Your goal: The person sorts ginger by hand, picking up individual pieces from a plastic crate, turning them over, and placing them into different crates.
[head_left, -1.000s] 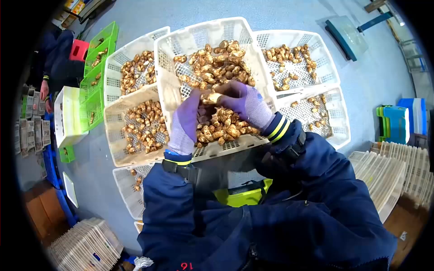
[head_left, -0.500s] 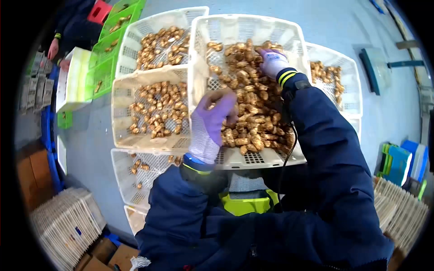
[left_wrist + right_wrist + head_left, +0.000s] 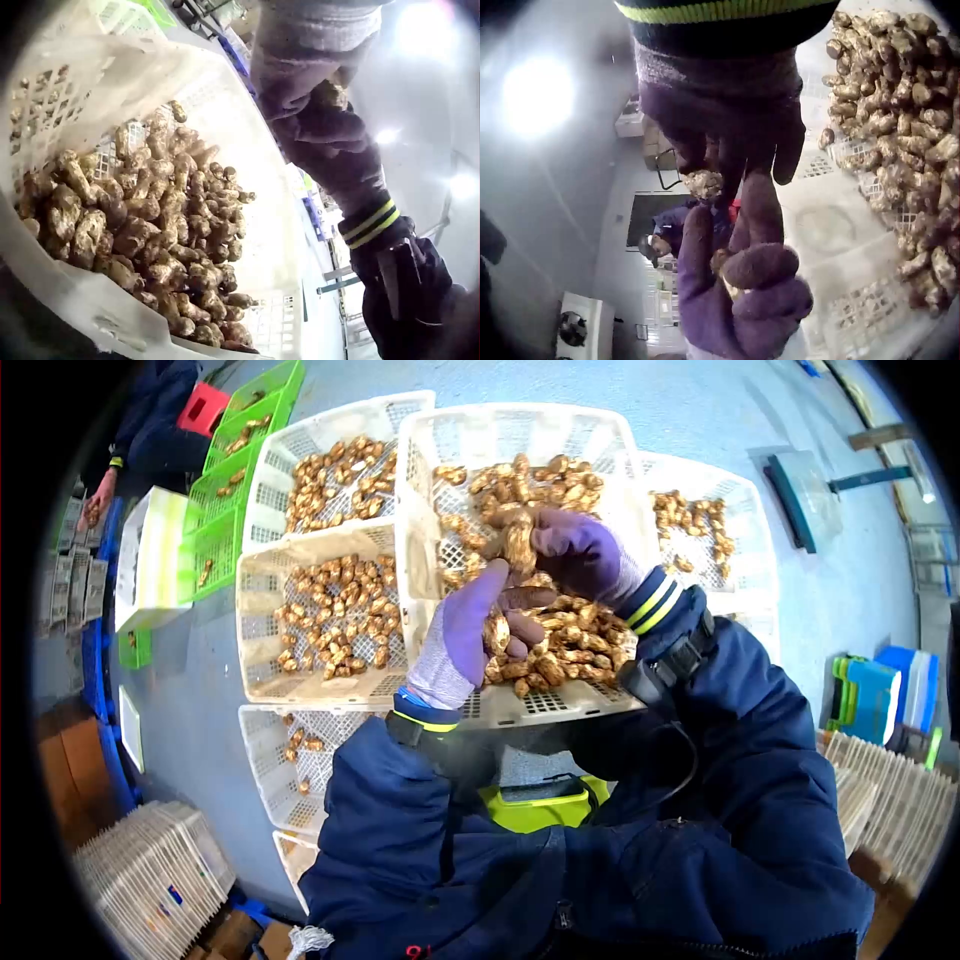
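Both hands wear purple-and-grey gloves and are raised over the middle white crate, which holds a heap of brown-and-cream mushrooms. My right hand pinches one stubby mushroom between thumb and fingers. Just below and to the left, my left hand has its fingers curled round another mushroom. In the right wrist view, the pinched mushroom is right above the left thumb's tip. The left hand's mushroom is mostly hidden by its fingers there.
More white crates with mushrooms surround the middle one, including a left crate and a right crate. Green baskets stand at far left near another person's hand. A scale is at far right.
The right hand reached to the far part of the heap half a second ago and is now back beside the left, pinching a mushroom. The head view has shifted between frames.
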`<state>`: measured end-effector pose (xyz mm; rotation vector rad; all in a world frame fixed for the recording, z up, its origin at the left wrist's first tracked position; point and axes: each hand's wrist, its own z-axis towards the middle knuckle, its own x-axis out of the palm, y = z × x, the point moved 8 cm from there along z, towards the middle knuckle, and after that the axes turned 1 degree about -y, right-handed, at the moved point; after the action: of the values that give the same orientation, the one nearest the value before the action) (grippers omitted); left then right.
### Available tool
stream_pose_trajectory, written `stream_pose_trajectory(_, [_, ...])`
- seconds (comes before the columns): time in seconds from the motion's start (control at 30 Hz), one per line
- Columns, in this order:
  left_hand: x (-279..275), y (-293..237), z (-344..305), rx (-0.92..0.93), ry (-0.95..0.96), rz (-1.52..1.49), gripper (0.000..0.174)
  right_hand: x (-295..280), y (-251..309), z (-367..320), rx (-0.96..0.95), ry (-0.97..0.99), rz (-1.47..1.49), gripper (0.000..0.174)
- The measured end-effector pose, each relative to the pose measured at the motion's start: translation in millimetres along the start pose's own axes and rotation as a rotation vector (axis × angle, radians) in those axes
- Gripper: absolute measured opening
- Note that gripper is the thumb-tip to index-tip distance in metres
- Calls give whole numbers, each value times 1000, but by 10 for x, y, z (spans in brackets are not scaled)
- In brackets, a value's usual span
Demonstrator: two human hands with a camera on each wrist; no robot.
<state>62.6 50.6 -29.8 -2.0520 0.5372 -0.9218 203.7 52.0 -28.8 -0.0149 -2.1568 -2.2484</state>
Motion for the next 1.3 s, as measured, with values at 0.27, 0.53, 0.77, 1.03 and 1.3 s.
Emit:
stream_pose_trajectory(0.27, [376,59,-224,-29,-26,-111,29,130,295,-827,205,-295,-33,43])
stream_pose_trajectory(0.53, [89,44,-151,71,-143,-153,27,-324,150,-660,330,-267,-177,57])
stream_pose_trajectory(0.77, [-196,24,-130,64,-227,-240,22,-1351,-801,472,657,-83,-1293,49])
stream_pose_trajectory(1.03, [-564,-324,-233,304,-610,266,39,-791,-1361,389,742,71,-1619,50])
stream_pose_trajectory(1.3, [-489,-474,-335,576,-686,686,42,617,-1170,-610,475,419,-976,56])
